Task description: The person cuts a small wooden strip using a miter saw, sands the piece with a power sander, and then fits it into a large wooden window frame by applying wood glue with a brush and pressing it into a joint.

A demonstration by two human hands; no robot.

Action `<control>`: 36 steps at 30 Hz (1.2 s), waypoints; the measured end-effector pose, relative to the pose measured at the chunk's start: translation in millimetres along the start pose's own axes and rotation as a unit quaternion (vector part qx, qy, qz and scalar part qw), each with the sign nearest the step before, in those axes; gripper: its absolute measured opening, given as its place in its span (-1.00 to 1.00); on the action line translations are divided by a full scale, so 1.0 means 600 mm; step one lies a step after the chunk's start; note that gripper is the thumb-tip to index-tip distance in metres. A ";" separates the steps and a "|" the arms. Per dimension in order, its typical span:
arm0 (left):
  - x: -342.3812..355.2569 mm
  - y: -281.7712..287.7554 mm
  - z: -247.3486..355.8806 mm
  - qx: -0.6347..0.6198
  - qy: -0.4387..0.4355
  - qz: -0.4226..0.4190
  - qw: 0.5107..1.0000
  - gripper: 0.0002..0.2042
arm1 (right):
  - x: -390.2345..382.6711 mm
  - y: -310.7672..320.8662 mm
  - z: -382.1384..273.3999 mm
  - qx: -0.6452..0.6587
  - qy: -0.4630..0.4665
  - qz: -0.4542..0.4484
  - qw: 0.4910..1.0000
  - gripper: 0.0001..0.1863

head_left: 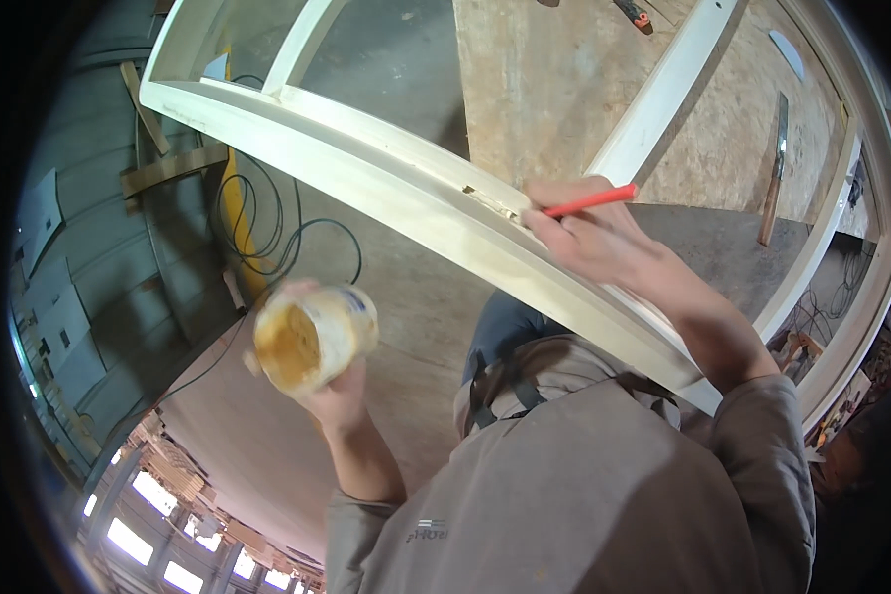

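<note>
My left hand (335,394) grips a white plastic tub (345,322) from beneath and behind. The tub is tilted, and its mouth shows a yellow-brown paste on the inside walls. My right hand (599,238) is closed around a slim tool with a red handle (592,201), whose working end is hidden by the fingers and blurred. Those fingers are at the pale painted wooden frame (366,188), right beside a narrow slot (487,203) cut into its rail. Rough, lighter material shows in the slot.
A plywood board (535,89) lies beyond the rail, with a long blade tool (777,163) on it and an orange-and-black tool (636,15) at the top. Dark cable loops (292,247) lie on the floor at left. Another frame bar (663,89) crosses the board.
</note>
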State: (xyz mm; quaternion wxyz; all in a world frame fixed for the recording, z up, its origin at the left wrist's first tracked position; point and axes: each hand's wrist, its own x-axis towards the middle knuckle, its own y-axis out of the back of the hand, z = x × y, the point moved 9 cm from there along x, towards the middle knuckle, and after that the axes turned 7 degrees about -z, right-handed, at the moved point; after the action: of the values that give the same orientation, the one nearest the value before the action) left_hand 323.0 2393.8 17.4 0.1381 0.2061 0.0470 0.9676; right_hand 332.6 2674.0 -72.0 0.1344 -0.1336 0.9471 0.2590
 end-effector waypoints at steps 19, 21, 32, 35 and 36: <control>0.284 -0.368 -0.257 0.140 0.215 -0.462 0.849 -0.42 | -0.107 0.276 0.057 0.320 0.117 0.363 0.867 -0.82; 0.287 -0.415 -0.272 0.122 0.203 -0.482 0.844 -0.41 | -0.078 0.275 0.065 0.247 0.055 0.366 0.896 -0.86; 0.342 -0.465 -0.318 0.104 0.045 -0.498 0.859 -0.45 | 0.015 0.226 0.105 0.035 -0.184 0.165 0.968 -0.76; 0.345 -0.382 -0.300 0.206 0.209 -0.474 0.830 -0.54 | -0.055 0.206 0.081 0.042 -0.140 0.242 0.959 -0.77; 0.344 -0.359 -0.281 0.132 0.208 -0.492 0.835 -0.59 | -0.061 0.197 0.073 0.042 -0.145 0.244 0.958 -0.77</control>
State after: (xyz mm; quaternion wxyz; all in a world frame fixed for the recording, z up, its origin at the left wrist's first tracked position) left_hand 126.1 2653.2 -88.5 0.5543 -0.0340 0.2971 0.7767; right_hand 336.7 2801.9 -43.0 0.2086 0.1463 0.9314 0.2600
